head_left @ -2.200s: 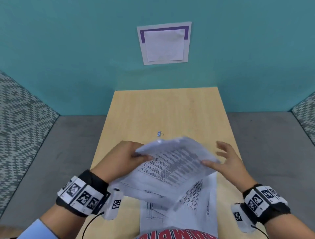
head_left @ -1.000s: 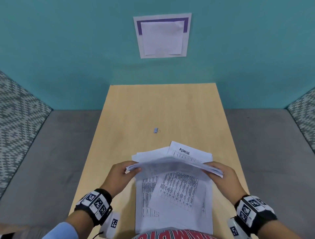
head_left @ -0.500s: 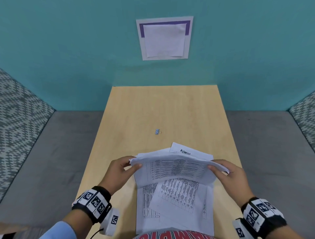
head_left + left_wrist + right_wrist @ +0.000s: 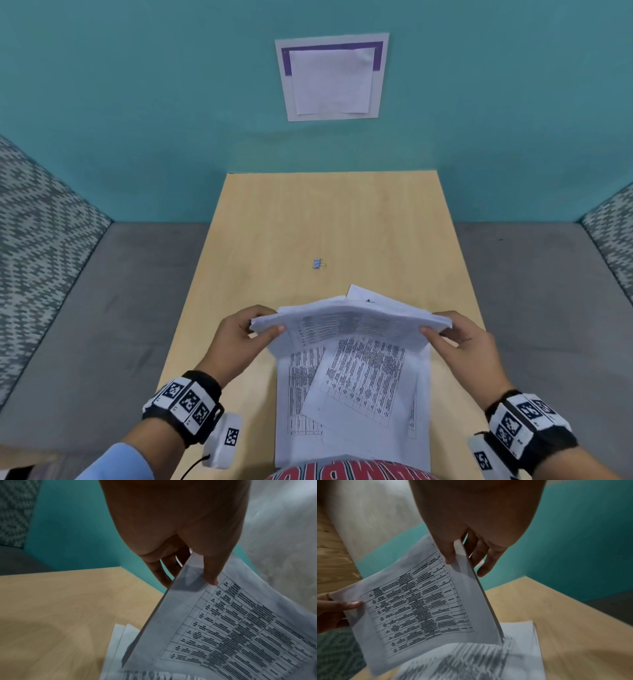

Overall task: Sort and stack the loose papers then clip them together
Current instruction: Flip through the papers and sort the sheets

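I hold a thin stack of printed sheets (image 4: 349, 323) (image 4: 240, 628) (image 4: 423, 608) above the wooden table (image 4: 329, 219), its lower edge hanging toward the loose papers (image 4: 356, 387) that lie askew near the front edge. My left hand (image 4: 265, 325) (image 4: 193, 574) pinches the stack's left edge, thumb on the printed face, fingers behind. My right hand (image 4: 436, 329) (image 4: 462, 559) pinches the right edge the same way. A small blue binder clip (image 4: 318, 264) lies alone on the table beyond the papers.
A teal wall (image 4: 137, 102) with a white-and-purple sheet (image 4: 331, 77) pinned to it stands behind the table. Grey seating (image 4: 102, 308) with patterned cushions (image 4: 37, 240) flanks the table on both sides. Bare wood (image 4: 329, 212) spreads beyond the clip.
Both hands took the gathered sheets by the side edges, lifted them over the loose papers and tipped the printed face toward me. The clip has stayed put.
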Motion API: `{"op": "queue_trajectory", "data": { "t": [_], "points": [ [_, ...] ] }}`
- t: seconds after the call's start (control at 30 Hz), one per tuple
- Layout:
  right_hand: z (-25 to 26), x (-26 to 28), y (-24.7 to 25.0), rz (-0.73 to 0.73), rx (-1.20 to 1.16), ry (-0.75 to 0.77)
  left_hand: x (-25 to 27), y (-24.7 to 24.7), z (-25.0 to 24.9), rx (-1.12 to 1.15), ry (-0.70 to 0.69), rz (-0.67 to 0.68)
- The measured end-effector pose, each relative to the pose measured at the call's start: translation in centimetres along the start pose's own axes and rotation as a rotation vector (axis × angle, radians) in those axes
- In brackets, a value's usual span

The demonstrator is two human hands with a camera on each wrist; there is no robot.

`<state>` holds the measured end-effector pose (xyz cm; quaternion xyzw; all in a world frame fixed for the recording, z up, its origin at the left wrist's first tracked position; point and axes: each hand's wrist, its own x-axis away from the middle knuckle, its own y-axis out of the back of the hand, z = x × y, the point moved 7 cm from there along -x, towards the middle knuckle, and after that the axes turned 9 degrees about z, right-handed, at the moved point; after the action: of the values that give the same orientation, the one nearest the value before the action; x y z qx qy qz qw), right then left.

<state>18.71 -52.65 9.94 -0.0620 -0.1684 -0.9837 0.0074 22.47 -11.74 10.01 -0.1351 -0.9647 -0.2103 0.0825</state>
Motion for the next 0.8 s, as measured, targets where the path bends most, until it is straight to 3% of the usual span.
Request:
{"op": "queue_trajectory", "data": {
  "t": [0.13,0.23,0.37,0.47,0.57,0.7,0.8],
  "points": [
    [-2.2,0.1,-1.3,0.106,0.126,-0.076,0.3,-2.1,2.6,-0.090,0.118,0.172],
    [-1.8,-0.3,-0.9,0.096,0.207,-0.080,0.3,-1.7,2.0,-0.107,0.109,0.117],
    [-1.2,-1.0,0.7,0.072,0.316,-0.096,0.5,-0.5,-3.5,-0.059,-0.055,0.025],
    [-0.5,-1.0,0.2,0.186,0.383,-0.144,1.1,-0.4,-9.3,-0.253,-0.283,0.039],
    [3.1,-0.8,-2.4,0.293,0.457,-0.019,2.2,-2.5,-14.7,-0.554,-0.459,0.159],
    [7.5,-0.5,-8.2,0.496,0.337,0.098,2.8,-6.0,-17.6,-0.888,-0.494,0.262],
    [8.5,-0.4,-9.7,0.527,0.267,0.140,3.0,-6.3,-18.4,-0.913,-0.465,0.269]
  ]
}}
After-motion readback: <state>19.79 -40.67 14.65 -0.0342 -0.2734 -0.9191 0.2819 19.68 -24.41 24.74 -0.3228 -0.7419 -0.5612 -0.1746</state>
